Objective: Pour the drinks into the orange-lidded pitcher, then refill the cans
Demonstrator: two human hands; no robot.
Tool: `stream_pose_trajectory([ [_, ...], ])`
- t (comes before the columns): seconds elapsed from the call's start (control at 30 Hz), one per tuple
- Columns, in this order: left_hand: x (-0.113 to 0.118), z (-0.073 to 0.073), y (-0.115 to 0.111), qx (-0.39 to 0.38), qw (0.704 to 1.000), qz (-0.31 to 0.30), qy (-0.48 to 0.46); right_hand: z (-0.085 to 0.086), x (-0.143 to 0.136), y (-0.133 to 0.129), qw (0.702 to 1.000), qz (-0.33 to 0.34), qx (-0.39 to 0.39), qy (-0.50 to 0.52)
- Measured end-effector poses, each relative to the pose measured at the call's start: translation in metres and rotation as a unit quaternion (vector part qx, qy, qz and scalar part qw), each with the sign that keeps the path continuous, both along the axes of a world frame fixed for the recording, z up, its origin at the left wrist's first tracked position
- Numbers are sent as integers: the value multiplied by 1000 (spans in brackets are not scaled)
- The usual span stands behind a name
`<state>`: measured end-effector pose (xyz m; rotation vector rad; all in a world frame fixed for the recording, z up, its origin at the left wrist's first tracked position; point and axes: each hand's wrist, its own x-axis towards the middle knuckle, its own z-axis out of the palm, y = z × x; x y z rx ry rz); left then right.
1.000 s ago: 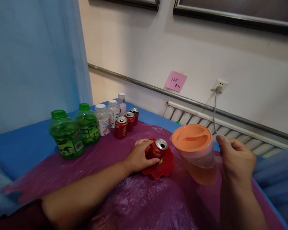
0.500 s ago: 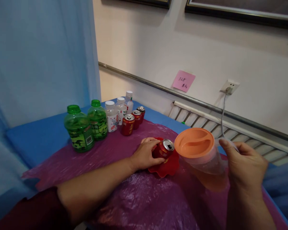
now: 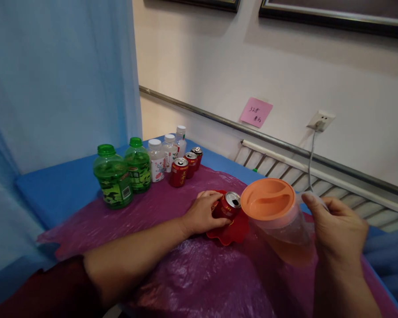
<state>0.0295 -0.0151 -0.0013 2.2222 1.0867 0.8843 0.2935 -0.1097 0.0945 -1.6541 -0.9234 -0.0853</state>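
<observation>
My left hand [image 3: 206,215] is wrapped round a red drink can [image 3: 226,208], whose silver top with its open mouth leans toward the right. Under the can lies a red wavy-edged mat [image 3: 231,233]. With my right hand [image 3: 340,223] I grip the handle of a clear pitcher [image 3: 285,234] that has an orange lid [image 3: 268,198]. The pitcher is tilted to the left, its lid edge close beside the can's top. Brownish liquid shows inside it. I cannot make out any stream between the two.
Several red cans [image 3: 179,173], white-capped bottles [image 3: 157,163] and green bottles [image 3: 113,183] stand at the back left. Purple plastic sheeting [image 3: 199,274] covers much of the blue table [image 3: 53,179]. Behind are a radiator [image 3: 272,163], a pipe and a plugged socket [image 3: 320,120].
The whole view has shifted slightly, so things sit a little further right. Both hands keep their grips, and the can and pitcher stay nearly the same relative to each other.
</observation>
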Motion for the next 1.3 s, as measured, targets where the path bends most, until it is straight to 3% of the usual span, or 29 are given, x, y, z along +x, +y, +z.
stream_pose_trajectory([
  [1.3, 0, -5, 1, 1, 1000, -10, 15, 5, -7, -7, 1000, 1, -12, -13],
])
